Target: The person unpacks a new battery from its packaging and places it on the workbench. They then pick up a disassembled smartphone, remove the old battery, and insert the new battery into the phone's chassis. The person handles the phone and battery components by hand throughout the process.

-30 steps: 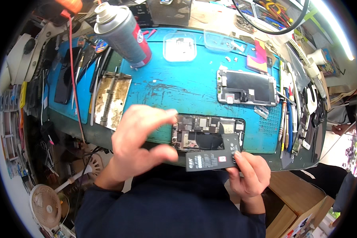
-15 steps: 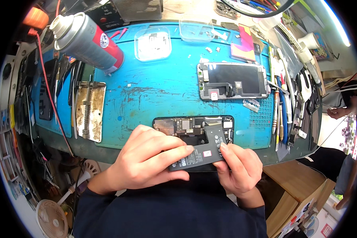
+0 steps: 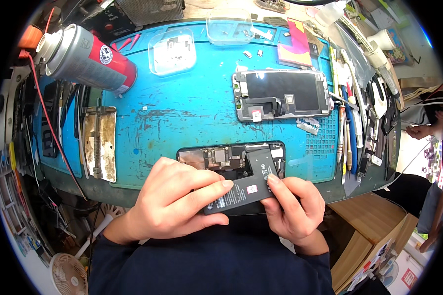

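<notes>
A black L-shaped phone battery (image 3: 242, 192) with a small pinkish-white label is held between my two hands, tilted over the near edge of the mat. My left hand (image 3: 174, 199) pinches its left end between fingers and thumb. At its right side, my right hand (image 3: 296, 206) grips it with thumb and forefinger. Just behind the battery lies an opened phone housing (image 3: 216, 156) with its circuit board showing; the battery and my hands cover its near part. Farther back, a detached phone screen assembly (image 3: 283, 96) rests face down.
A spray can (image 3: 86, 61) stands at the back left, near a metal board holder (image 3: 99, 142). Clear plastic boxes (image 3: 172, 51) with small parts sit at the back. A razor blade (image 3: 308, 126) lies below the screen; tools (image 3: 349, 118) line the right edge. Another person's hand (image 3: 418, 131) shows far right.
The view has shifted slightly, so the mat's things sit more to the left and higher. Both hands keep their hold on the battery, which has barely moved against the housing.
</notes>
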Motion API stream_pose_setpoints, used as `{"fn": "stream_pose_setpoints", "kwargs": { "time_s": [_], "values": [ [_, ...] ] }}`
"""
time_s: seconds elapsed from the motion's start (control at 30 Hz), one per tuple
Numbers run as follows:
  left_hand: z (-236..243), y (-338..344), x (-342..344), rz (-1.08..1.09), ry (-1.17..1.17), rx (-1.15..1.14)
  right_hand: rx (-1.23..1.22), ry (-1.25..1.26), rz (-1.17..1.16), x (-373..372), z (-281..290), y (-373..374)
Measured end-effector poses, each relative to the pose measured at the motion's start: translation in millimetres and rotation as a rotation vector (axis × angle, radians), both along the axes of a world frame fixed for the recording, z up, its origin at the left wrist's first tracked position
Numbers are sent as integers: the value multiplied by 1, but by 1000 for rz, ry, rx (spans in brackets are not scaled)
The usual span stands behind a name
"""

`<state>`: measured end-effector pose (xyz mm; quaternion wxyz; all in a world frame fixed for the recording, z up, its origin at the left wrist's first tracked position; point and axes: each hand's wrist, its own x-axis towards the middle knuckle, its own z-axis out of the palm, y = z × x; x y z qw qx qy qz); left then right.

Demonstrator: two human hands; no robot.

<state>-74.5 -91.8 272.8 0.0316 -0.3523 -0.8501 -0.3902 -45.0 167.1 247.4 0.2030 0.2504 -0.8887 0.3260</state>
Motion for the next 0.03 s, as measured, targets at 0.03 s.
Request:
{"fn": "stream_pose_setpoints", "kwargs": {
  "time_s": [0.03],
  "values": [
    [0, 0, 1, -1, 4, -7, -1, 0, -2, 0, 0, 0]
  ]
}}
